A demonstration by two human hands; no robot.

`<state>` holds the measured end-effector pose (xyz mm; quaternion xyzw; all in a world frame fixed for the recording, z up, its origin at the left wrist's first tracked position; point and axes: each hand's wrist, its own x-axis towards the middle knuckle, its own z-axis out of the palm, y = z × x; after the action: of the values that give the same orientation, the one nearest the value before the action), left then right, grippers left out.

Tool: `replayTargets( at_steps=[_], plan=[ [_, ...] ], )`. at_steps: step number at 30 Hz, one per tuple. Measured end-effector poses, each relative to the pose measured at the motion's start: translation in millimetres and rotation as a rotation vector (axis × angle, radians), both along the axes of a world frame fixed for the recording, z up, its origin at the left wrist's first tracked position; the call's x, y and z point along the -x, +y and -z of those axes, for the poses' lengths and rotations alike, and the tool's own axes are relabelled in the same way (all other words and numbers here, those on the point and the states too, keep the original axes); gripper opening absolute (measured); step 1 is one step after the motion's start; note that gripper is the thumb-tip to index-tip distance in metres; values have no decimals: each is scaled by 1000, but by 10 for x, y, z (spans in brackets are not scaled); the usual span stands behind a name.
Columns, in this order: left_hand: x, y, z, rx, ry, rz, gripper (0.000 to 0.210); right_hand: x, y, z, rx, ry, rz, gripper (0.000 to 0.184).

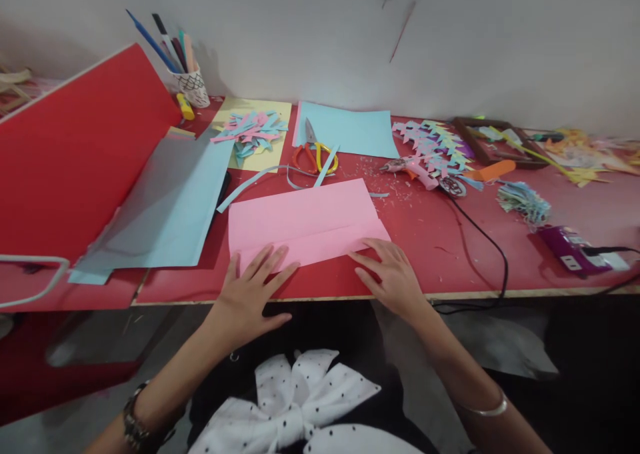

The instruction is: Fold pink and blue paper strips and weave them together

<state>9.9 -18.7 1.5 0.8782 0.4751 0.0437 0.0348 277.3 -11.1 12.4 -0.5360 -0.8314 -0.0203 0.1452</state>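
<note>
A sheet of pink paper [300, 214] lies on the red table near its front edge, with its near side folded over in a long strip. My left hand [255, 291] rests with fingers spread on the left part of the fold. On the right end of the fold, my right hand [390, 271] lies with its fingers stretched out and apart. Behind the pink paper are scissors [316, 153] with red and yellow handles and a few thin blue paper strips [257, 177].
Blue paper [160, 201] lies at left beside a red board [85, 154]. Cut strips [255, 131] sit on yellow paper, near a pen cup [193, 87]. At right are a pink glue gun [413, 169], its black cord [480, 231] and a purple power box [575, 249].
</note>
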Motion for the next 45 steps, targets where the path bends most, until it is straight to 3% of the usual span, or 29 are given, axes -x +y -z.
replayTargets(
  at_steps=[6,11,23,28,32,39,42,45],
  plan=[
    [10,12,31,-25,4,16,66,-236,15,-19,16,62,130,33],
    [143,-30,38,-60,46,38,61,-267,25,-7,19,107,139,33],
    [655,-348,8,-187,42,-31,57,-270,45,12,-19,98,118,30],
    [703,-344,-33,-228,33,-45,50,-228,76,-25,-72,14,100,28],
    [613,-237,-105,-226,8,-73,43,-13,129,-81,-98,-67,101,20],
    [187,165,-175,-136,-8,-73,39,464,409,-87,142,-64,-325,30],
    [86,299,-215,-129,64,-9,29,542,522,-119,78,-223,-401,19],
    [76,370,-242,-261,80,153,19,540,568,-156,-80,-359,-509,18]
  ],
)
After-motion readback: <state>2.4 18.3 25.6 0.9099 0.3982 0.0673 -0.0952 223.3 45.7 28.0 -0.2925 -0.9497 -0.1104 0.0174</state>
